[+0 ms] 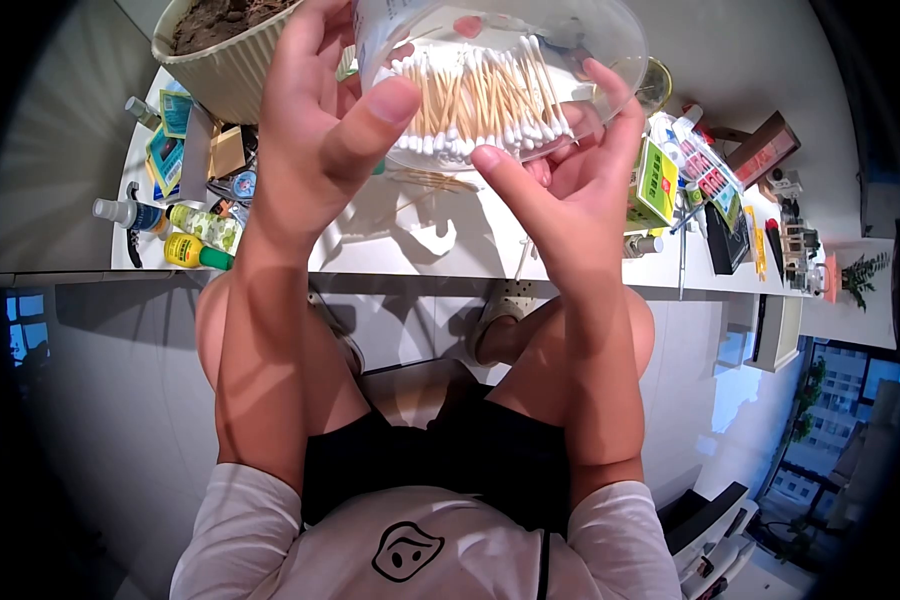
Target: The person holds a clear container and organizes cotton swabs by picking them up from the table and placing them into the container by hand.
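A clear plastic tub [598, 22] is tilted toward me above the white table. Many cotton swabs [480, 95] with wooden sticks and white tips lie side by side in it. My left hand [335, 125] grips its left side, thumb pointing inward. My right hand [575, 190] holds the lower right side, with the thumb at the near edge and fingers around the outside. Beneath the tub, several loose swabs [432, 181] lie on the tabletop, near a curved white scrap [436, 238] whose kind I cannot tell.
A ribbed cream pot [210, 85] of soil stands at the back left. Below it are a white-capped bottle [128, 213] and a yellow bottle [183, 249] with a green cap. To the right, a green-yellow box [654, 182] stands beside cluttered packets. The table's front edge lies above my knees.
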Motion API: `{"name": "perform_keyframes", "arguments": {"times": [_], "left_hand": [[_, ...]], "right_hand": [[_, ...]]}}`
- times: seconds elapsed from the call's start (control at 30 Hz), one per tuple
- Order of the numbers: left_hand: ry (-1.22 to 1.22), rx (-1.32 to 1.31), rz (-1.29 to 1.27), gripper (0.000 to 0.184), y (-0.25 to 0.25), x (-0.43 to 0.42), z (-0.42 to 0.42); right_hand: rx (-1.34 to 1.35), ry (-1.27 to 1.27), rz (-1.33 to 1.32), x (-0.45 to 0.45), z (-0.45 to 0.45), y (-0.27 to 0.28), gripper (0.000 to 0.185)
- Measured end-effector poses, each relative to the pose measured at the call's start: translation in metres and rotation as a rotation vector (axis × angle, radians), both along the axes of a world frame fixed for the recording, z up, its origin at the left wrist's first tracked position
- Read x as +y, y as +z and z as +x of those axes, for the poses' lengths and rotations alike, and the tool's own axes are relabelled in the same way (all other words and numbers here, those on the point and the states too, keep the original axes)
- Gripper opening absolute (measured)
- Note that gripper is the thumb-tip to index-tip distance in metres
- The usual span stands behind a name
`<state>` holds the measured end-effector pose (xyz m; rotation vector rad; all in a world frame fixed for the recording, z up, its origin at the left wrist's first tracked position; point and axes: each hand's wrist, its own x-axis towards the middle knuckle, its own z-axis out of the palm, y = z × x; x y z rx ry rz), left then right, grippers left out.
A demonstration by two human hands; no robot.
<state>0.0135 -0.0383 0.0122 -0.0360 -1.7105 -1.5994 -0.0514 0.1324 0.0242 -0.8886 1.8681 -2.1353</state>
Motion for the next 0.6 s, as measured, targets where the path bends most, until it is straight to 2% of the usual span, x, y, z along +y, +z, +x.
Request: {"name": "perform_keyframes", "arguments": {"times": [0.07, 0.6], "left_hand": [[-0.018, -0.002, 0.008, 0.097, 0.0, 0.0012, -0.0001], [-0.015, 0.017, 0.032, 0.096, -0.0025, -0.0015, 0.0001]], "right_hand": [[0.016, -0.02, 0.033, -0.0005, 0.0002, -0.0022, 0.089], [0.057, -0.055, 0.017, 0.001, 0.0006, 0.0016, 0.076]]}}
